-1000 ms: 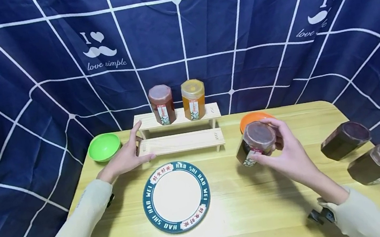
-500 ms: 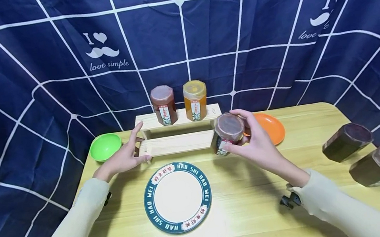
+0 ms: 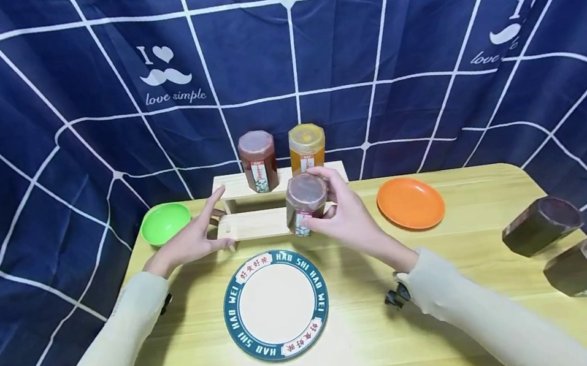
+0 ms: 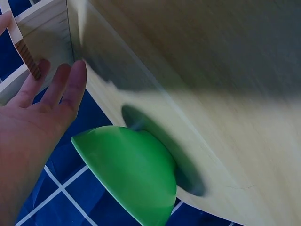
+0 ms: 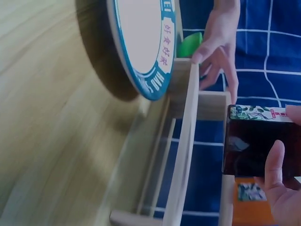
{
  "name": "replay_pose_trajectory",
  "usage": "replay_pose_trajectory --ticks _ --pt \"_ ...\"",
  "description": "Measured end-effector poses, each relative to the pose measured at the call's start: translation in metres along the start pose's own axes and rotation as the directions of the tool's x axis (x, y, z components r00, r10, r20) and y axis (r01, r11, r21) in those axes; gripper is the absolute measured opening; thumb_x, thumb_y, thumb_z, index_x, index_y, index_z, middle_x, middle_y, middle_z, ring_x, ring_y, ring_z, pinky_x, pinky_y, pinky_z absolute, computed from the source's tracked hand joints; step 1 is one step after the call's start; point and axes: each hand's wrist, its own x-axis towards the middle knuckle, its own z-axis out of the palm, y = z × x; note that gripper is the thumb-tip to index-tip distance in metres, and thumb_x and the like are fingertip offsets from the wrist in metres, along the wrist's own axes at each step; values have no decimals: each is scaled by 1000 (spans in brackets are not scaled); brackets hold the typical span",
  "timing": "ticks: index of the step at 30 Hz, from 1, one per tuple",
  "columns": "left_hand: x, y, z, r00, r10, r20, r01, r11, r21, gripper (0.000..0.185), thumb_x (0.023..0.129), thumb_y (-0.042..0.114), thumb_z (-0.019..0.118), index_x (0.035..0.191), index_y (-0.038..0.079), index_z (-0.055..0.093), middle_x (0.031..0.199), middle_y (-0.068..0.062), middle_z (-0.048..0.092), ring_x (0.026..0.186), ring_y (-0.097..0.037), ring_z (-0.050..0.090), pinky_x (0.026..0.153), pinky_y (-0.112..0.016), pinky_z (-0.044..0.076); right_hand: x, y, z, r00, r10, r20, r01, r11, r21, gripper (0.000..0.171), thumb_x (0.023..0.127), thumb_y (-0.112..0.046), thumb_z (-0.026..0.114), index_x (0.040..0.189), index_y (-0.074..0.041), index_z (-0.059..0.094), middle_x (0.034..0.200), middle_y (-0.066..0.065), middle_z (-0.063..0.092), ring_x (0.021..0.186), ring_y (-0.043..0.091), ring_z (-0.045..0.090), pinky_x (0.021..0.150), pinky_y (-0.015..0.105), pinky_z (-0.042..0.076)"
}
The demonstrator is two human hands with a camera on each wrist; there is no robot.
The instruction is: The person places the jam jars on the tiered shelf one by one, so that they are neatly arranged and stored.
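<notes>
In the head view my right hand [image 3: 350, 215] grips a dark red jam jar [image 3: 304, 200] with a lid and a white-red label. The right wrist view has this jar [image 5: 258, 141] raised above the lower board [image 3: 254, 225] of a two-step wooden rack, apart from it. My left hand [image 3: 189, 240] touches the rack's left end with spread, fairly straight fingers. Its thumb lies by the lower board, its index finger by the upper board [image 3: 228, 185]. On that upper board stand a red jar [image 3: 259, 163] and an amber jar [image 3: 307, 144], partly hidden by the held jar.
A green bowl [image 3: 165, 223] sits at the table's back left. The plate with a teal rim [image 3: 233, 317] lies in front of the rack. An orange plate [image 3: 410, 203] is right of it. Two dark jars [image 3: 539, 228] stand at the table's right side. A blue curtain [image 3: 386, 41] hangs behind.
My right hand has carried the jar leftward from near the orange plate to over the lower board, uncovering that plate. The left hand stays at the rack's left end.
</notes>
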Motion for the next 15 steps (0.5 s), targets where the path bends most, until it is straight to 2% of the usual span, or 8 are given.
replay_pose_trajectory --ticks 4,10,15 --pt "-1 -1 0 1000 6 1 -6 1000 -1 119 97 11 86 177 22 -1 143 -28 61 129 -46 61 113 -67 42 10 3 20 1000 -4 20 4 1000 -9 92 84 -5 95 160 -21 45 136 4 64 108 25 70 70 39 62" --pt "0 -3 0 1000 6 14 -6 1000 -22 118 98 10 85 177 23 -2 145 -29 59 114 -41 69 103 -63 51 24 3 45 998 -19 62 20 1000 -14 91 85 -6 95 160 -22 45 135 2 64 100 23 68 68 36 58" --pt "0 -3 1 1000 0 11 0 999 -32 118 97 7 84 177 26 -1 147 -30 57 110 -40 70 99 -60 54 35 2 61 994 -4 109 7 1000 -28 91 88 -8 93 161 -28 42 139 1 60 81 26 67 62 34 56"
